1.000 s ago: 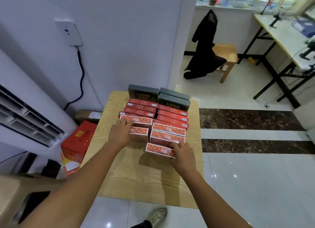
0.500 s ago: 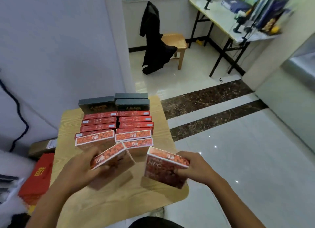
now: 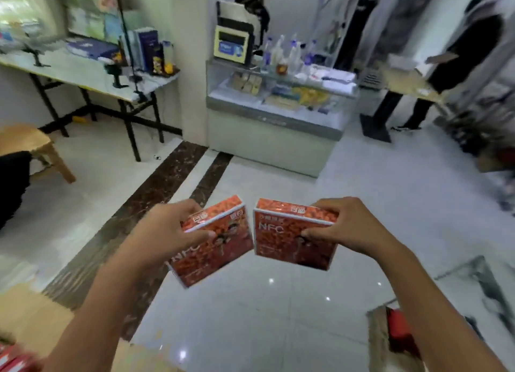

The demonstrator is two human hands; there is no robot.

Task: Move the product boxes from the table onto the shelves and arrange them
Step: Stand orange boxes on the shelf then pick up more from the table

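Note:
I hold two orange-red product boxes in the air above the white tiled floor. My left hand [image 3: 167, 229] grips the left box [image 3: 220, 249], which is tilted, thumb on its front face. My right hand [image 3: 351, 227] grips the right box [image 3: 281, 243], marked NFC, by its top right edge. The two boxes hang side by side, almost touching. The wooden table [image 3: 25, 313] is at the bottom left corner, with a blurred red box [image 3: 14, 360] at the frame edge.
A glass display counter [image 3: 273, 107] with bottles and goods stands ahead. A folding table [image 3: 83, 73] with items is at the left, a wooden stool [image 3: 30, 146] beside it. A person in dark clothes [image 3: 459, 54] stands far right. A glass shelf edge [image 3: 473, 282] shows at lower right.
Both hands have lifted the boxes off the table and carried them away. My view has swung right, from the table to the counter side of the room.

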